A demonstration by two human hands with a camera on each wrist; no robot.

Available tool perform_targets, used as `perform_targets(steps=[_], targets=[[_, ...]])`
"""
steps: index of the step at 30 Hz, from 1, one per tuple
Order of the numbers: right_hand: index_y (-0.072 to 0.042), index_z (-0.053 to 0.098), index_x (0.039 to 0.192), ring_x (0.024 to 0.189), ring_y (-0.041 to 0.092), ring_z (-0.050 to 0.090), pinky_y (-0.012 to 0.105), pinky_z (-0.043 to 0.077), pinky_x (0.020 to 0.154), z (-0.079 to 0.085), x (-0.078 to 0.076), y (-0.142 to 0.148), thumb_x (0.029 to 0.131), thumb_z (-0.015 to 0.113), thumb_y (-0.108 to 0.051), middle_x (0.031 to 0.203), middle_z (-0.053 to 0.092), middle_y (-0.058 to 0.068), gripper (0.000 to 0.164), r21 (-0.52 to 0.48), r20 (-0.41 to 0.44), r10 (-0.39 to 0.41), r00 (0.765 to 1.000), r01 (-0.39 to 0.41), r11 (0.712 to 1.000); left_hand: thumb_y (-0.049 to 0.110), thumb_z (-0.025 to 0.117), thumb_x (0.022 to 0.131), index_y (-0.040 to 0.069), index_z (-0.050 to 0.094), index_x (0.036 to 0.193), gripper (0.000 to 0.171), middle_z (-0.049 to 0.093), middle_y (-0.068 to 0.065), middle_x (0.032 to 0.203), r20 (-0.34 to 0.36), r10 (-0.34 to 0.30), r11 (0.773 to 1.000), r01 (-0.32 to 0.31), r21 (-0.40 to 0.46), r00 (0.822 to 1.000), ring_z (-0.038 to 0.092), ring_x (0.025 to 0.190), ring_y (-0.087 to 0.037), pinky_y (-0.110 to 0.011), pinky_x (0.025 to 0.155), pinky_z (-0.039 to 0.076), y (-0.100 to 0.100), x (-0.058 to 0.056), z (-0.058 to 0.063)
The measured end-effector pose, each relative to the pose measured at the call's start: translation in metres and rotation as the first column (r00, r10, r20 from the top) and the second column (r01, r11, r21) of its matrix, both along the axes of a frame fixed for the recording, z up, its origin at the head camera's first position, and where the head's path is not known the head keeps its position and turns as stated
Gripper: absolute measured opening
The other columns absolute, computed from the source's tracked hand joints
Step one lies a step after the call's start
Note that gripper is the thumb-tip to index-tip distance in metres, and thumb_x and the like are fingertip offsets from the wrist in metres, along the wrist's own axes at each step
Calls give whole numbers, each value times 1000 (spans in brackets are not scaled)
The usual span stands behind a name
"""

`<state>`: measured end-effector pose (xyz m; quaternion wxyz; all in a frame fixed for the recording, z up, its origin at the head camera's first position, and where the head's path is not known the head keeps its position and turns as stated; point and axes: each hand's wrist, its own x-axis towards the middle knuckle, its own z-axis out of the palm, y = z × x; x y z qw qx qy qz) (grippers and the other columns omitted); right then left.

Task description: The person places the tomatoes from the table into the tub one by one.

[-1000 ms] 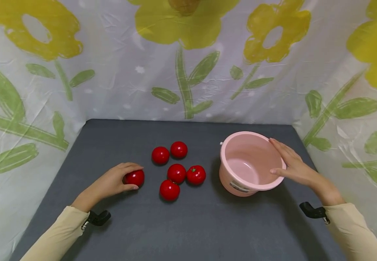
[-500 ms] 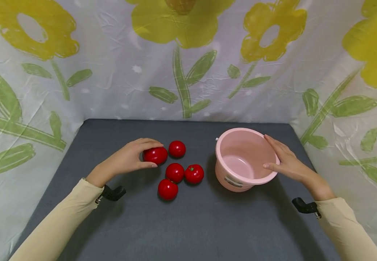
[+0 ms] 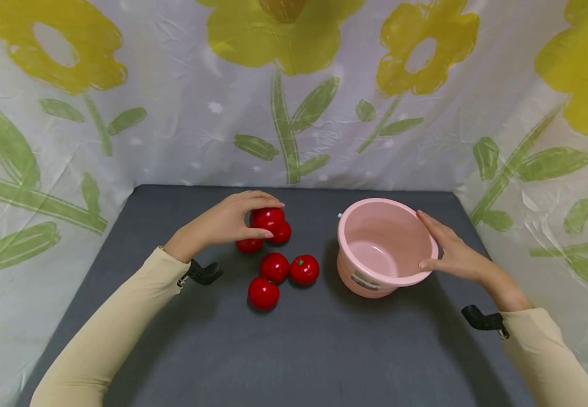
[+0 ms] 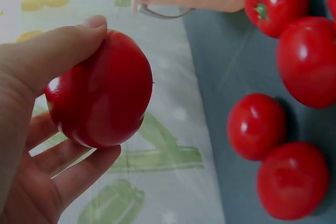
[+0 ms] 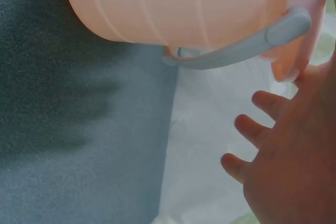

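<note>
In the head view my left hand [image 3: 223,217] holds a shiny red tomato [image 3: 267,218] between thumb and fingers, above the table. In the left wrist view this tomato [image 4: 105,90] is plainly off the surface. Beneath it, two tomatoes, one at left [image 3: 249,245] and one at right [image 3: 281,233], are partly hidden. Nearer me lie three more: a middle one [image 3: 275,267], a front one [image 3: 263,294] and one with a green stem [image 3: 304,269]. My right hand [image 3: 457,254] holds the right rim of a pink bucket [image 3: 370,271], thumb over the edge. Several fingers spread outside its wall.
A dark grey table [image 3: 324,350] carries everything. Behind and beside it hangs a pale curtain [image 3: 182,130] with yellow flowers. The bucket has a grey handle [image 5: 252,45] hanging on its outer side. The bucket's visible inside shows only bare pink plastic.
My left hand has lifted the tomato from the table's left side and carried it right and farther back, over the two back tomatoes. The right hand stays at the bucket's rim.
</note>
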<state>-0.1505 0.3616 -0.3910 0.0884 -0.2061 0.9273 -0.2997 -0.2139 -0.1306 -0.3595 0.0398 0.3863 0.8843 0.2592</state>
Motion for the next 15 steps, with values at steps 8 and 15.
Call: perform_targets(steps=[8,15], targets=[[-22,-7,160,146,57,5,80,22,102,-2,1,3,81,79,-31,167,-2,21,117,-85,107,40,993,-31,996,32,75,88,26,59,138,54,56,-3,142,-8,-97,994,98,46,995,53,131,-21,-43,105,50,33,-19,16],[-29,-10,159,147,54,5,76,25,104,-1,1,0,80,81,-26,166,-3,21,120,-125,132,72,989,-55,991,38,73,88,31,58,138,53,58,4,140,-5,-124,991,124,42,992,54,127,-15,-36,101,52,57,-25,27]])
